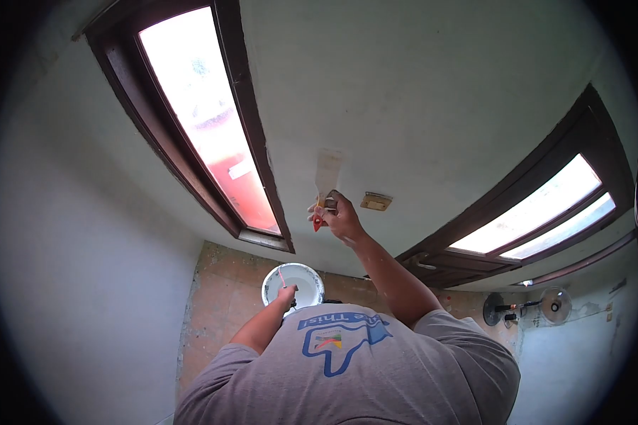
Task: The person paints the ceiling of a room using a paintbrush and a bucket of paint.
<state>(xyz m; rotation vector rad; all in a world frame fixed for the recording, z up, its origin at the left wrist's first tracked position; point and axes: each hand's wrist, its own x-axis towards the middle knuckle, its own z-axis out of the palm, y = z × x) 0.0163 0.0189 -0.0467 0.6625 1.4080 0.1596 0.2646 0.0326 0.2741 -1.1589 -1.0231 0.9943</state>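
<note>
My right hand [338, 216] is raised to the wall [404, 106], its fingers closed round a paintbrush [318, 221] with a red handle end. The brush head points up at the wall, partly hidden by my fingers. Directly above it runs a short, differently toned brushed strip [329, 166]. Lower down, my left hand [288, 296] is closed at a round white bucket [319, 280] in front of my body. A thin pinkish strip, seemingly the bucket's handle, runs from the far rim to that hand. The bucket's inside looks whitish.
A dark-framed window [216, 134] is at upper left. A yellowed wall switch [376, 201] sits right of the brush. Further right are a dark wooden door [468, 258] with glass panes and a fan [554, 305]. The floor [220, 283] is tan and paint-spotted.
</note>
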